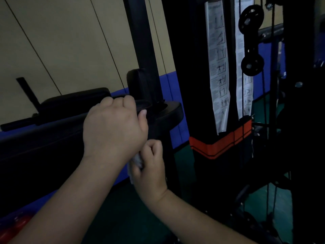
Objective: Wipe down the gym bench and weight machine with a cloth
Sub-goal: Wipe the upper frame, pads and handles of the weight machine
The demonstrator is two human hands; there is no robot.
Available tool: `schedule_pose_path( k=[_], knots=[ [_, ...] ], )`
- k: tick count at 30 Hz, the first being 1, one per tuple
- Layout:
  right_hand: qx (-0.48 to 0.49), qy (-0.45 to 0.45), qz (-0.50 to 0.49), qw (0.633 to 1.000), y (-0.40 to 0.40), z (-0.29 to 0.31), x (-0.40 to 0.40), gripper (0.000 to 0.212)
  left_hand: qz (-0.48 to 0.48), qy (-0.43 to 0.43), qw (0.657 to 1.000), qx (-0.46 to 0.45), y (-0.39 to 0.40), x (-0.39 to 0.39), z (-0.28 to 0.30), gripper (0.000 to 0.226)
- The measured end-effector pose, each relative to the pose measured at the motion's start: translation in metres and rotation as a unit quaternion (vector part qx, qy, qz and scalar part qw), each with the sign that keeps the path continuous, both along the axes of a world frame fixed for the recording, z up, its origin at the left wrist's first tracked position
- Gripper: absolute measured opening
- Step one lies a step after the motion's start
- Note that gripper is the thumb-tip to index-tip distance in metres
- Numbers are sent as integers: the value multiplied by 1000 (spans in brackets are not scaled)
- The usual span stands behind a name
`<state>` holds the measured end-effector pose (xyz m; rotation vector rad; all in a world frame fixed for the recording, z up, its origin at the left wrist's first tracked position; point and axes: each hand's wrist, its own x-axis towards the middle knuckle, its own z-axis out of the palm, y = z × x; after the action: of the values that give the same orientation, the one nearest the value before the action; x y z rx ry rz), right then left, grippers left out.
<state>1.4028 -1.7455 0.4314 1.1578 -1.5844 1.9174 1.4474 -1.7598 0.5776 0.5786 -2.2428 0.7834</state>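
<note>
Dim light makes this gym corner hard to read: a beige wall with a blue band behind, a black weight machine [198, 67] with pulleys [251, 16] and instruction sheets [218, 67] on the right. My left hand [112, 127] curls over the edge of the black bench pad [44, 138], gripping it. My right hand [149, 166] is clenched around the white cloth [136, 160], just below the left wrist and under the pad edge. Only a small part of the cloth shows between the fingers [154, 148]. I judge the bunched cloth may wipe too little, or catch on the frame near the pad.
</note>
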Motion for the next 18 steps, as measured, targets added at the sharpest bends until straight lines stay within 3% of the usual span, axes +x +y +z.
schedule_pose_path(
  k=[3, 8, 10, 13, 18],
  knots=[
    [14, 28, -26, 999, 13, 3, -28, 32, -5, -12, 1000, 11, -1, 6, 0, 48],
    [-10, -151, -93, 984, 30, 15, -88, 27, 50, 25, 997, 52, -6, 52, 7, 52],
    [-17, -170, -88, 981, 29, 17, -85, 25, 99, 36, 994, 39, -12, 78, 7, 62],
    [-23, -98, -57, 993, 19, 13, -48, 18, 121, 47, 991, 30, -18, 102, 1, 65],
    [-13, 1, -3, 1000, -3, 9, 12, 44, 133, 74, 988, 19, -16, 100, -9, 60]
  ],
)
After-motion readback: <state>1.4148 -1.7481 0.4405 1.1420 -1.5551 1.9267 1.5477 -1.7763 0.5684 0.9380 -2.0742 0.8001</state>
